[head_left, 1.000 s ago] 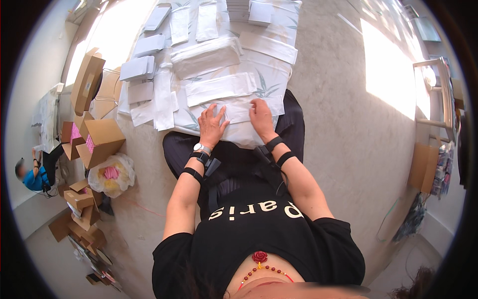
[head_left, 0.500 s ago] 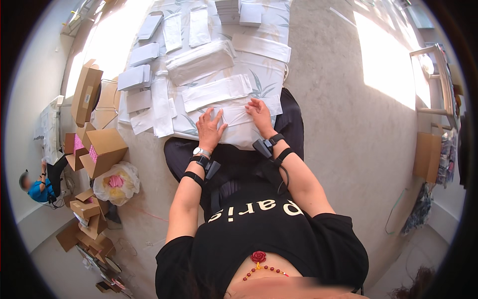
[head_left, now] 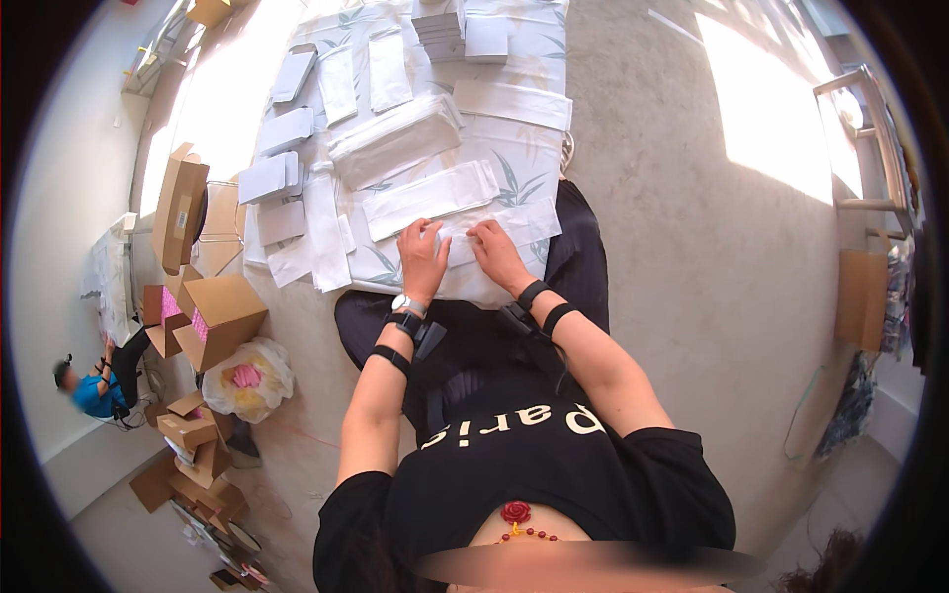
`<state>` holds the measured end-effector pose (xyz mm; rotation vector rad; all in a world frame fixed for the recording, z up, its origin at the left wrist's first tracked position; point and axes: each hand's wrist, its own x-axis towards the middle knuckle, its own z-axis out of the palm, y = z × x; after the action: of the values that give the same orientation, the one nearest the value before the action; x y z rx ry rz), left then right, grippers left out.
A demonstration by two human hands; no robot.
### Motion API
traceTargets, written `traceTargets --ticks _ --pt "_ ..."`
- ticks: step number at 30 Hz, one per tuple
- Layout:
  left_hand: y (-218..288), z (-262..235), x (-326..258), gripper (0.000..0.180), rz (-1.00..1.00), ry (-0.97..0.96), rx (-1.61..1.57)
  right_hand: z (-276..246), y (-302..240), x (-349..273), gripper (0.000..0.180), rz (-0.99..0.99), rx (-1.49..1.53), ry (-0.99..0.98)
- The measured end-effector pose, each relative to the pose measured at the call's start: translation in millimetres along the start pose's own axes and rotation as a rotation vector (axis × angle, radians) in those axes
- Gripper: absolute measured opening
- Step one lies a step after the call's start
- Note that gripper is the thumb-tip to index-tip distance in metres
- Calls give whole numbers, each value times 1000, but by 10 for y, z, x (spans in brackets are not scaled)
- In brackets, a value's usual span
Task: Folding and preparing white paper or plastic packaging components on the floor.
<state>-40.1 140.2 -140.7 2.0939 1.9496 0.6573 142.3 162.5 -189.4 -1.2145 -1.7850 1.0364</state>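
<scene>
Holds bare left hand (head_left: 423, 262) and bare right hand (head_left: 499, 257) apart, fingers bent, at a flat, translucent white plastic sleeve (head_left: 531, 221) just above frame centre; cannot tell whether pinching.

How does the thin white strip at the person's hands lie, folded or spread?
Spread where visible: the white strip lies flat past the right hand; by the left hand, cannot tell.

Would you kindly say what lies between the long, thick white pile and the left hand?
In the head view, a thinner white stack lies between the thick pile and the left hand.
</scene>
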Motion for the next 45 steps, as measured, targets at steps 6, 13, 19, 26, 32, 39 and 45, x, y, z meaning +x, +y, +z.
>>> traceTargets --ticks 6,13,19,26,32,39,45 --pt "156 328 739 21 67 9 -160 -15 -72 6 30 38 38 -42" --pt "215 599 971 10 54 -19 84 -52 -69 3 33 46 6 -62" --pt "124 671 1000 6 33 23 13 -58 -97 14 32 43 26 -59" --pt "-68 679 1058 7 70 132 -104 -45 -53 12 32 34 27 -45" --pt "-210 608 1069 11 -240 12 -460 -47 -48 11 32 18 -10 -66" --pt "119 521 1064 14 71 -80 -168 -62 -29 -3 33 32 -17 -76" --pt "95 584 1066 11 56 -24 -23 -48 -61 9 35 10 -15 -77"
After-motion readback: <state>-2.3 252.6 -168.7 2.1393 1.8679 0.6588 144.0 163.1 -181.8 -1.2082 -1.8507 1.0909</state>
